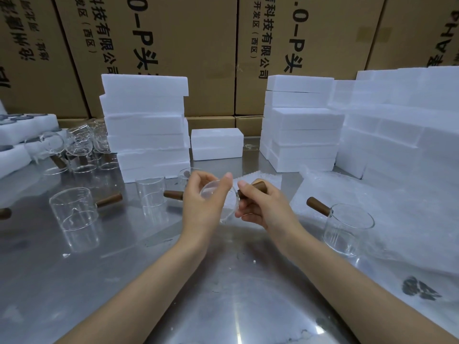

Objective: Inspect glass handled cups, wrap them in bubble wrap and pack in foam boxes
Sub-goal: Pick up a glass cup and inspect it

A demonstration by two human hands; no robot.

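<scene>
Glass cup [218,199] held tilted above the steel surface [223,281]: right hand [260,207] fingers grip its wooden handle [255,188]; left hand [201,207] fingers curl round the glass body. Judged light, rigid, smooth, breakable; handle is the safest hold. Cartons [173,45] behind show "0-P头" and "科技有限公司"; no brand legible on the foam boxes [146,135].

Clear, glossy glass cup with a smooth dark-brown wooden handle [252,188]; brushed, reflective grey steel tabletop [223,294]; matt, grainy white foam boxes [146,125]; dull brown printed cardboard cartons [198,45]; translucent bubble wrap sheet [397,219]
</scene>
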